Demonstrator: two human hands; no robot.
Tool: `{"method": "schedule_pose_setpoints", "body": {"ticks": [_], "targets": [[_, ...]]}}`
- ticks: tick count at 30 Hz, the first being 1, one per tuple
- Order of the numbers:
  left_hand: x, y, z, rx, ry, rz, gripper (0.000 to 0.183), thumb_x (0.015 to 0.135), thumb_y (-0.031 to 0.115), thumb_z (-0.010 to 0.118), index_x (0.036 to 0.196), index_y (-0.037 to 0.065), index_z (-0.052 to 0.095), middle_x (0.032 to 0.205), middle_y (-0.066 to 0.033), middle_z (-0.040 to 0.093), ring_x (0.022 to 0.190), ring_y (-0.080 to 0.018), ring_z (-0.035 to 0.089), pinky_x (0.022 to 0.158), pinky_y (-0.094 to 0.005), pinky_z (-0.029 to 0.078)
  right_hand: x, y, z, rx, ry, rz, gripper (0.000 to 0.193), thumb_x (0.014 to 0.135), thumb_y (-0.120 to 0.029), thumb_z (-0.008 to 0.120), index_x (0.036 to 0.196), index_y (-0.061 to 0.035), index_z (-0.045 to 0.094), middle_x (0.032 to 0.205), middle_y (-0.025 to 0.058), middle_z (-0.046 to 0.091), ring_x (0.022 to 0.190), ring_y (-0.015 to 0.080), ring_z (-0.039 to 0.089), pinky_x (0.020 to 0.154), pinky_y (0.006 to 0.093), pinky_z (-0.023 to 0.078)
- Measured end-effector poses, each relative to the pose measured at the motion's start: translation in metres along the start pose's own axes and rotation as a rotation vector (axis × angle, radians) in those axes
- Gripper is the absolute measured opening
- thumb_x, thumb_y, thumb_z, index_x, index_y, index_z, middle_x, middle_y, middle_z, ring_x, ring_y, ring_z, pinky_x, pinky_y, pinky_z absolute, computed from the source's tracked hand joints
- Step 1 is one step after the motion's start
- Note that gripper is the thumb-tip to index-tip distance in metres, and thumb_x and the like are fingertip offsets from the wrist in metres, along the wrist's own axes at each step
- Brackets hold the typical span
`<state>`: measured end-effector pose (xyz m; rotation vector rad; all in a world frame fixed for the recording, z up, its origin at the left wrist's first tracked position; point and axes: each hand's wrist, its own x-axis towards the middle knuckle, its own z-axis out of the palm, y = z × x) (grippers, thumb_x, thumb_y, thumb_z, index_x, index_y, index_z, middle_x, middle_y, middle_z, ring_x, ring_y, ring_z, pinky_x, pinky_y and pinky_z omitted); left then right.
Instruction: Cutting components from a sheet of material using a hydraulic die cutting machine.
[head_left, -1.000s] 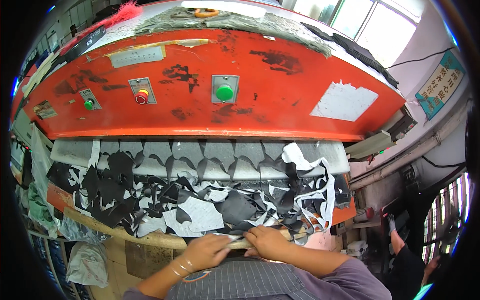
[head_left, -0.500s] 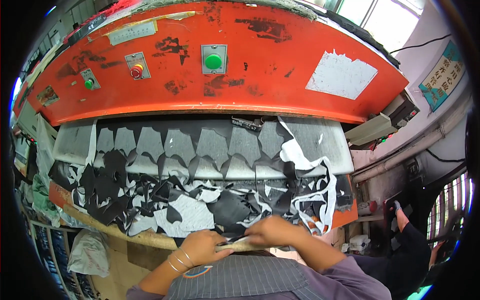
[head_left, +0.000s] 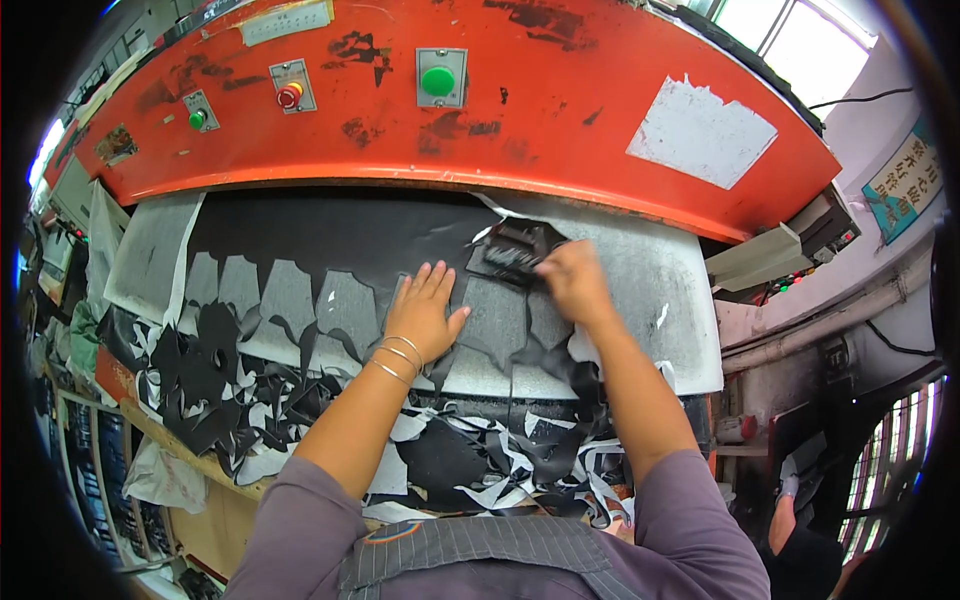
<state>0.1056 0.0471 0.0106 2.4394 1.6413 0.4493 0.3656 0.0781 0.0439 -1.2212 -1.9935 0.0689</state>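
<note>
My left hand (head_left: 426, 312), two bangles at its wrist, lies flat with fingers spread at the cut edge of the black sheet material (head_left: 340, 225). The sheet has a row of cut-out gaps along its near side, with the pale grey board (head_left: 660, 270) showing through. At the sheet's right end, my right hand (head_left: 577, 280) is closed on the right side of a dark, frame-like cutting die (head_left: 515, 252). The die rests on or just over the sheet; motion blur hides which. My right fingertips are partly blurred.
Above the board stands an orange press (head_left: 560, 130) with a large green button (head_left: 437, 81) and a red knob (head_left: 290, 95). Black and white scraps (head_left: 300, 400) pile along the near edge. Another person's arm (head_left: 783, 515) shows at lower right.
Both hands have moved from the near edge forward over the board. The cutting die has shifted nearer, with my right hand now on it. The black sheet reaches farther into view at the back.
</note>
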Motion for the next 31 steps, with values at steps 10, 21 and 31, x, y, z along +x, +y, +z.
{"method": "schedule_pose_setpoints", "body": {"ticks": [10, 21, 31], "targets": [[-0.011, 0.015, -0.013, 0.065, -0.132, -0.101, 0.068, 0.085, 0.040, 0.059, 0.137, -0.001, 0.042, 0.144, -0.0230, 0.039, 0.135, -0.0368, 0.034, 0.111, -0.0468, 0.028, -0.091, -0.036, -0.143, 1.153, 0.330, 0.520, 0.016, 0.098, -0.017, 0.051, 0.100, -0.0014, 0.054, 0.102, 0.0115, 0.064, 0.092, 0.0195, 0.061, 0.084, 0.0335, 0.046], [-0.146, 0.207, -0.013, -1.346, 0.050, 0.022, 0.058, 0.098, 0.035, 0.049, 0.139, -0.003, 0.035, 0.115, -0.0243, 0.060, 0.096, -0.0248, 0.061, 0.079, -0.0332, 0.049, -0.212, -0.177, -0.125, 1.081, 0.253, 0.596, 0.013, 0.097, -0.014, 0.050, 0.089, -0.0047, 0.047, 0.096, 0.0096, 0.058, 0.092, 0.0216, 0.061, 0.089, 0.0354, 0.046], [-0.270, 0.115, -0.058, -0.664, -0.133, -0.224, 0.029, 0.095, 0.031, 0.052, 0.101, 0.003, 0.057, 0.088, -0.0238, 0.058, 0.086, -0.0406, 0.058, 0.074, -0.0456, 0.044, -0.238, -0.220, -0.128, 1.149, -0.270, 0.455, 0.021, 0.096, -0.022, 0.054, 0.094, -0.0043, 0.043, 0.099, 0.0148, 0.054, 0.088, 0.0239, 0.062, 0.081, 0.0368, 0.050]]}}
